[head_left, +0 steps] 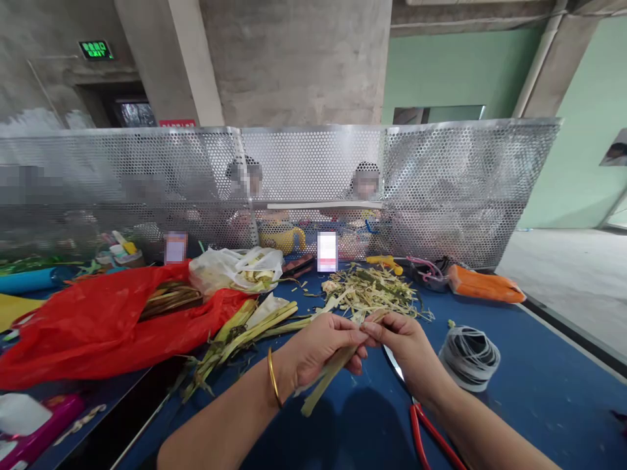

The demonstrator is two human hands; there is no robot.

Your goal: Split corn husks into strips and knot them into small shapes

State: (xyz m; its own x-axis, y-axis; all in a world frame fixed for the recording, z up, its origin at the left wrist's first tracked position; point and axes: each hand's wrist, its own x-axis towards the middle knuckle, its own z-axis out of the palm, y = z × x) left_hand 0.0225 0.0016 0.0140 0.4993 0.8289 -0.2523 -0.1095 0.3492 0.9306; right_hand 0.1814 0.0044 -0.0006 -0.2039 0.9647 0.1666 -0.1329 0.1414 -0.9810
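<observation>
My left hand [316, 352] and my right hand [409, 346] meet over the blue table [539, 391], both closed on one pale green leaf strip [327, 380]. The strip runs from the pinched fingertips down and to the left, below my left palm. A gold bangle [272, 378] sits on my left wrist. Several long green leaves [245, 336] lie just left of my hands. A heap of leaf trimmings [369, 290] lies behind them.
A red plastic bag [98, 326] with leaves covers the left. A white bag [235, 269] sits behind it. A coil of grey cord [469, 356] lies right of my hands, red-handled scissors [426, 431] under my right forearm. A perforated metal screen [441, 183] separates people opposite.
</observation>
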